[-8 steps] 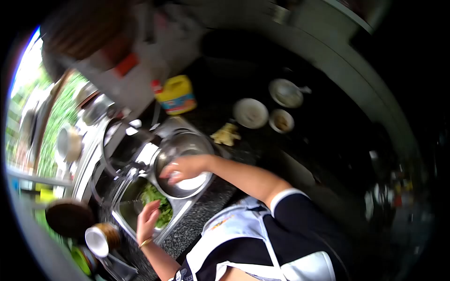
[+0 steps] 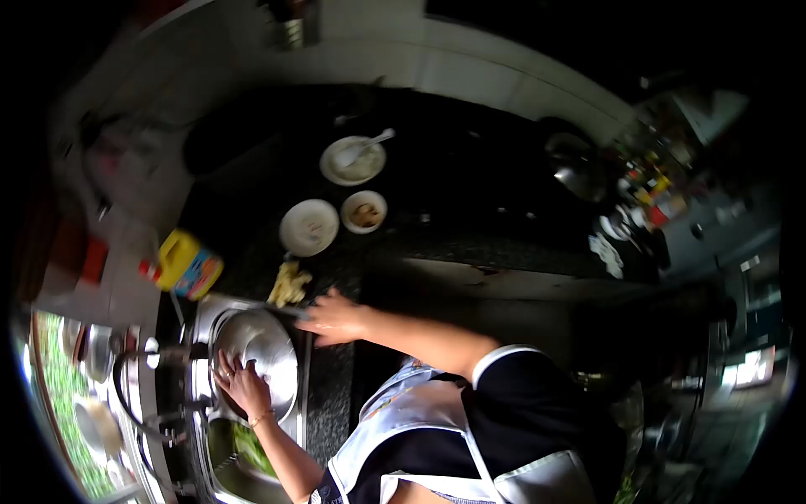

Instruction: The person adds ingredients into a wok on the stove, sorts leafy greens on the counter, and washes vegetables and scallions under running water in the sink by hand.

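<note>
The left hand, fingers spread, is at the bowl; steady its rim lightly. Beside the bowl, the right hand blurs: I cannot tell its grip.

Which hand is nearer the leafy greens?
Left. The left hand is over the round steel basin next to the leafy greens; the right hand is farther off, over the countertop.

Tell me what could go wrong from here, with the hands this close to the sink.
The left hand is at the metal bowl; a push on its side might tip it toward the leafy greens. The right hand is close to the pale yellow pieces and could knock them. The spoon sticks out past its dish, so a passing arm might catch it.
</note>
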`<state>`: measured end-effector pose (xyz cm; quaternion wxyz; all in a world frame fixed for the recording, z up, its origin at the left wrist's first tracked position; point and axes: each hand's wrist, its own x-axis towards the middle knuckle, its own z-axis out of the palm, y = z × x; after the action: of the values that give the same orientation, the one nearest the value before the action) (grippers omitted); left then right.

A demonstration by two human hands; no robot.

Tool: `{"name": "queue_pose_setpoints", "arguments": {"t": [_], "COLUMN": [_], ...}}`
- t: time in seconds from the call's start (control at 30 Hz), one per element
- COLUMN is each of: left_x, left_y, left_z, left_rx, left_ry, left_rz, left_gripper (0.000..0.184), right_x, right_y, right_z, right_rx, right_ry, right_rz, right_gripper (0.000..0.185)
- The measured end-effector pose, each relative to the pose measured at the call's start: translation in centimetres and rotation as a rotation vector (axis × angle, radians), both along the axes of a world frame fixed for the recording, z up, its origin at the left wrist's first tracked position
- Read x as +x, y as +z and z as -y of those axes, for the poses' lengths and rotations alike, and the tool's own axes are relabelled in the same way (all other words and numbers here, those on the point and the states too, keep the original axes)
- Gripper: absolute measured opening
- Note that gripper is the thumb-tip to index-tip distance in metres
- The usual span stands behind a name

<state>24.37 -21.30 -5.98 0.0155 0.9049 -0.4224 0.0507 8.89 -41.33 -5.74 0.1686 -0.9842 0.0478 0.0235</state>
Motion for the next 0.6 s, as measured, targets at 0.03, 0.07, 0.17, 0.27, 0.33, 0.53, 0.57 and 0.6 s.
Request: {"name": "queue_pose_setpoints", "arguments": {"t": [0.03,0.07,0.17,0.27,0.33,0.53,0.57,0.6], "left_x": [0.5,1.4,-0.8,-3.4,-6.3,-15.3,-16.5,-17.4], "left_y": [-1.2,-1.9,0.1,-1.3,-1.7,-1.6,-1.5,-1.0], "left_z": [1.5,2.9,8.9,15.1,19.8,30.8,31.6,32.4], "left_rx": [-0.204,-0.447,-0.535,-0.470,-0.564,-0.588,-0.569,-0.526], "left_ry": [-0.181,-0.120,-0.235,-0.298,-0.363,-0.412,-0.401,-0.390], "left_rz": [0.103,-0.357,-0.409,-0.409,-0.513,-0.488,-0.485,-0.480], "left_gripper": [0.025,0.023,0.018,0.017,0.015,0.014,0.015,0.016], "right_x": [-4.1,-8.2,-24.3,-36.7,-40.1,-40.8,-41.5,-42.8], "right_y": [-1.6,-3.2,-6.7,-6.6,-6.1,3.9,5.8,7.2], "right_z": [2.3,4.7,11.5,17.7,21.3,28.2,30.4,33.4], "right_rx": [-0.002,-0.025,0.141,0.103,-0.002,-0.091,-0.129,-0.355], "right_ry": [-0.065,-0.122,-0.902,-1.474,-1.572,-1.252,-1.243,-1.350], "right_rz": [-0.199,-0.403,-0.355,-0.424,-0.373,0.348,0.453,0.378], "right_gripper": [0.043,0.039,0.044,0.049,0.050,0.027,0.027,0.028]}}
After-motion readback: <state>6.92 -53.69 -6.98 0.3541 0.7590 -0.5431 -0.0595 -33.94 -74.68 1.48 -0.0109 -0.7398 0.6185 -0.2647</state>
